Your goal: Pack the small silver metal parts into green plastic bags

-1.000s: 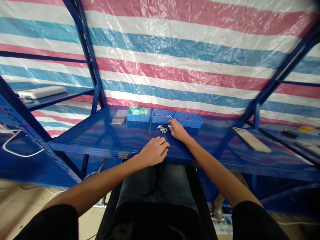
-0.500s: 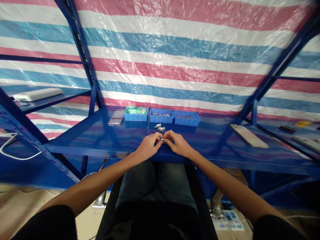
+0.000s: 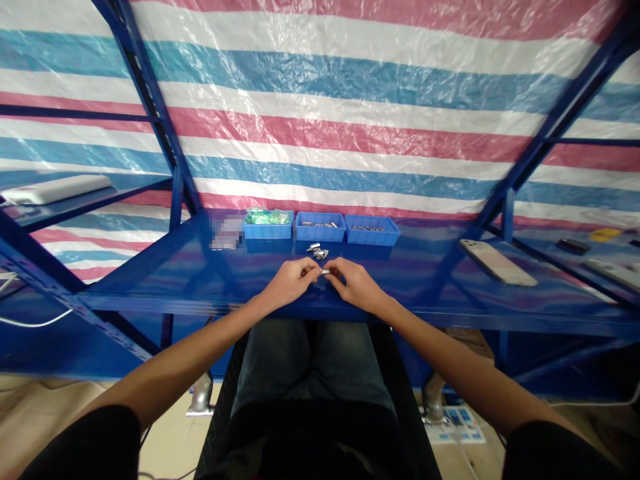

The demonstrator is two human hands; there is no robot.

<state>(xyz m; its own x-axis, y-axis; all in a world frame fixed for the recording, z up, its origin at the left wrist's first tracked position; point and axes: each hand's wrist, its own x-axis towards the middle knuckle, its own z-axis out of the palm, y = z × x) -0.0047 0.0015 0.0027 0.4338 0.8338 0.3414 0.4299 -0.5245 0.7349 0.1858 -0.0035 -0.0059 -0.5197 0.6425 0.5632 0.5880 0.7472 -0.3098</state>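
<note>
Above the front part of the blue tabletop, a small silvery metal cylinder (image 3: 326, 271) shows between my two hands. My left hand (image 3: 294, 279) is closed in a pinch at its left end. From the other side, the thumb and fingers of my right hand (image 3: 354, 283) pinch the same piece. Just beyond my fingertips lies a little heap of shiny metal pieces (image 3: 320, 253). Behind it stand a blue bin (image 3: 320, 235) with silvery cylinders and, on its right, another blue bin (image 3: 373, 238) with small metal parts. The exact shape of the held piece is too small to make out.
A third blue bin (image 3: 268, 232) holds green and clear plastic. Left of it lies a blurred-out flat item (image 3: 227, 234). A phone (image 3: 497, 262) rests on the right of the blue table (image 3: 425, 277). Blue metal posts (image 3: 145, 87) rise at both sides before a striped sheet (image 3: 330, 133).
My hands have drawn slightly apart, so more of the small metal cylinder shows between them. The camera view has shifted a little.
</note>
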